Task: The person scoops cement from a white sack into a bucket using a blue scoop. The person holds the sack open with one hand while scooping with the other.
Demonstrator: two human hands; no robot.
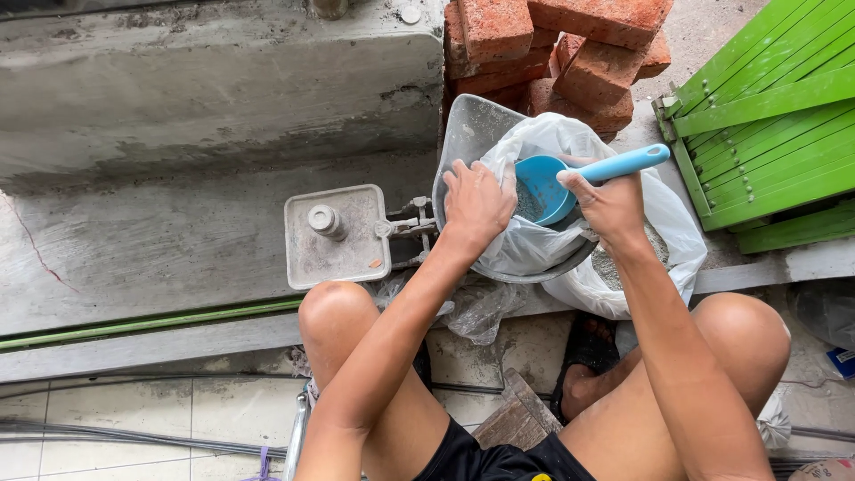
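Note:
I squat over a grey metal pan (468, 120) that holds a white plastic bag (543, 138) of grey powder. My left hand (476, 203) grips the bag's rim and holds it apart. My right hand (607, 203) holds a blue plastic scoop (570, 178) by its handle; the scoop's bowl sits inside the bag mouth with grey powder in it. More grey powder shows through the bag's lower right side (610, 267).
A stack of red bricks (557, 49) stands behind the pan. Green slatted wood panels (770, 116) lie at the right. A square grey base plate with a bolt (337, 233) sits left of the pan on the concrete step (178, 107). Pipes run along the tiled floor (134, 423).

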